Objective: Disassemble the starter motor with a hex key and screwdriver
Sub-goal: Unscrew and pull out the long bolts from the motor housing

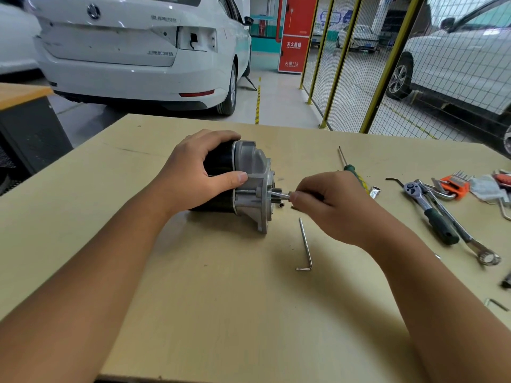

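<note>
My left hand (193, 172) grips the starter motor (243, 186) on the bench (221, 299), right fingers (297, 196) pinching a thin tool (279, 192); red cabinet (294, 33) reads "119".

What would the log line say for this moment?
left hand: grips starter motor | right hand: pinches thin tool at motor's front | loose hex key: on table | screwdriver: lying unused

The starter motor (243, 183), black body with grey flanged housing, lies on its side at frame centre. A hex key (305, 246) lies flat at lower right of it. The green-handled screwdriver (351, 168) lies at right.
</note>
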`<state>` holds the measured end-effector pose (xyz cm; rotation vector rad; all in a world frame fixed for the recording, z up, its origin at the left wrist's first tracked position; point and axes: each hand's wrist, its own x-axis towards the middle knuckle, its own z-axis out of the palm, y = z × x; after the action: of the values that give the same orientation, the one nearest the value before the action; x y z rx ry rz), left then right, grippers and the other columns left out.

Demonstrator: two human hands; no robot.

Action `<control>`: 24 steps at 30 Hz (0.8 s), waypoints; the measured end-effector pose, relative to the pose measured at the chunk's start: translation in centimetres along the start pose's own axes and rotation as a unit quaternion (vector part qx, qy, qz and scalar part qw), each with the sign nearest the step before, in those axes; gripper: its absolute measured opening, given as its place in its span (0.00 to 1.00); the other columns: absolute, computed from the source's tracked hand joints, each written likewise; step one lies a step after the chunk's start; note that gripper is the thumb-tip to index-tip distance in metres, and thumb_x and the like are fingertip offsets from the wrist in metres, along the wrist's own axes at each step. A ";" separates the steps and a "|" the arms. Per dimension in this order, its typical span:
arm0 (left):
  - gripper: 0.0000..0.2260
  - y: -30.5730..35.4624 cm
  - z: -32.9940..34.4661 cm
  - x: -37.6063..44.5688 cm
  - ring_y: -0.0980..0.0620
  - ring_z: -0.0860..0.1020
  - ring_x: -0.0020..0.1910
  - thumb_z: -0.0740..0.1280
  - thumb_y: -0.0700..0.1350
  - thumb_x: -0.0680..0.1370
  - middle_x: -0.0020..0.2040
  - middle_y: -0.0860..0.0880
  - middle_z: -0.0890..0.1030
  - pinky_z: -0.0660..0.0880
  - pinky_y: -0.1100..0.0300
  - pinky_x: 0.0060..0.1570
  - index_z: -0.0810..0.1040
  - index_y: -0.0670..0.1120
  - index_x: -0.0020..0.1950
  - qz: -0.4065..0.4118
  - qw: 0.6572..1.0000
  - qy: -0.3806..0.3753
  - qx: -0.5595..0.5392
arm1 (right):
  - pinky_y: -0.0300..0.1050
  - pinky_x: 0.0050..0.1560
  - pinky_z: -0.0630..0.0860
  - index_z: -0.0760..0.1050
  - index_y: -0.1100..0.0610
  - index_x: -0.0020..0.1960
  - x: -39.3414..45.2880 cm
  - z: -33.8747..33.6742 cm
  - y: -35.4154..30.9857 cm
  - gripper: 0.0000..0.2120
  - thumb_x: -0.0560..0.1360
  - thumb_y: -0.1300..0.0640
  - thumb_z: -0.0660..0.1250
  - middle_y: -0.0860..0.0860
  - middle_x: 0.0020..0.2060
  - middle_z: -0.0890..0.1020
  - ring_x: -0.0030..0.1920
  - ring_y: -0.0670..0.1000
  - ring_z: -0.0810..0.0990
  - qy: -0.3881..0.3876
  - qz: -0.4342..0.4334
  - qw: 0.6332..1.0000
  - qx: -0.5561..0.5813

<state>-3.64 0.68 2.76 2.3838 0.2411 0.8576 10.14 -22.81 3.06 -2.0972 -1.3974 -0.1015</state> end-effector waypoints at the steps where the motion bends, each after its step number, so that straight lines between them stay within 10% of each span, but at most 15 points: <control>1: 0.30 0.0 0.0 0.0 0.50 0.76 0.64 0.75 0.58 0.69 0.63 0.54 0.79 0.73 0.46 0.68 0.78 0.53 0.71 0.000 1.000 0.000 0.000 | 0.37 0.31 0.65 0.80 0.57 0.38 0.1 -0.1 0.0 0.13 0.79 0.53 0.66 0.47 0.26 0.74 0.32 0.46 0.72 0.008 0.001 1.000 -0.001; 12: 0.30 -0.1 0.0 0.0 0.51 0.76 0.64 0.75 0.58 0.70 0.63 0.55 0.79 0.73 0.47 0.67 0.78 0.53 0.71 0.001 1.000 0.000 0.005 | 0.37 0.38 0.67 0.82 0.47 0.42 0.2 -0.6 0.1 0.04 0.72 0.49 0.77 0.37 0.32 0.78 0.39 0.42 0.76 0.038 -0.019 0.996 -0.074; 24: 0.30 -0.3 0.2 0.1 0.51 0.76 0.64 0.76 0.58 0.69 0.62 0.56 0.79 0.73 0.46 0.68 0.78 0.53 0.70 0.005 1.000 0.005 -0.001 | 0.34 0.36 0.64 0.84 0.56 0.43 0.2 -0.3 0.1 0.11 0.78 0.51 0.69 0.47 0.35 0.78 0.40 0.44 0.75 0.018 0.027 0.999 0.001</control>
<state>-3.46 0.87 2.55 2.3819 0.2313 0.8734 10.38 -22.77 3.34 -2.1196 -1.3183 -0.1160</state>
